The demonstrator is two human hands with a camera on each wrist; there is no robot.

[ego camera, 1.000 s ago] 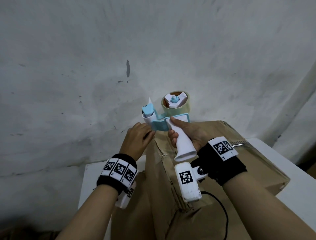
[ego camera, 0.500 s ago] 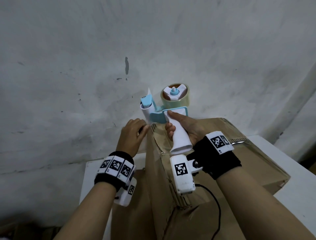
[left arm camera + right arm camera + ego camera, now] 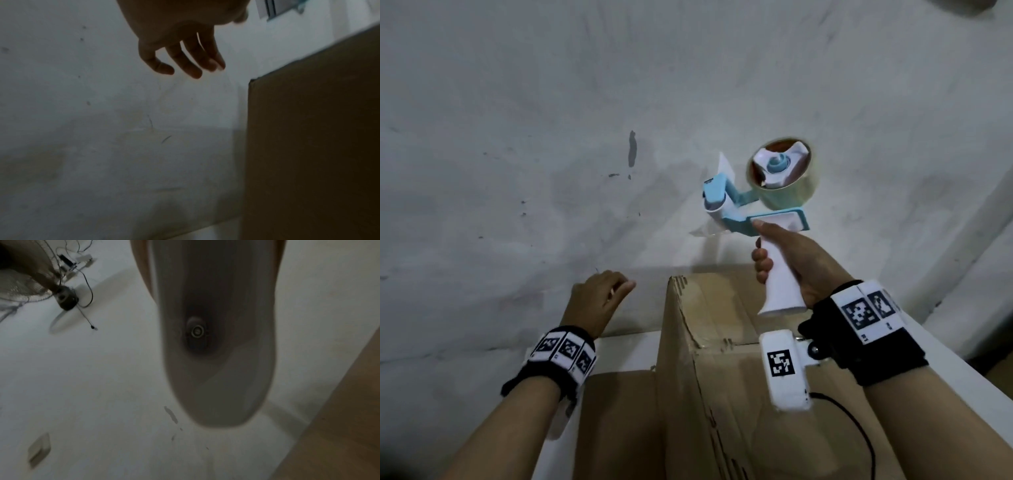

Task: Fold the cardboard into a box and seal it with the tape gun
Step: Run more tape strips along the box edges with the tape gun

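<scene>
A brown cardboard box (image 3: 722,370) stands folded on the white table (image 3: 626,353), its taped top face toward me. My right hand (image 3: 787,260) grips the white handle of the blue tape gun (image 3: 756,205), lifted clear above the box's far edge, with a clear tape roll (image 3: 780,178) on top. A loose tape end hangs from its head. My left hand (image 3: 599,298) hovers left of the box, fingers relaxed and holding nothing. In the left wrist view the fingers (image 3: 185,65) hang apart beside the box corner (image 3: 308,129). The right wrist view is filled by the handle (image 3: 216,337).
A grey stained wall (image 3: 551,137) rises right behind the table. A flat cardboard piece (image 3: 616,425) lies left of the box. A black cable (image 3: 859,442) trails from my right wrist. The right wrist view shows a fan (image 3: 24,285) and wires by the wall.
My right hand has lifted the tape gun up and to the right, away from the box's far corner. My left hand has left that corner and moved left.
</scene>
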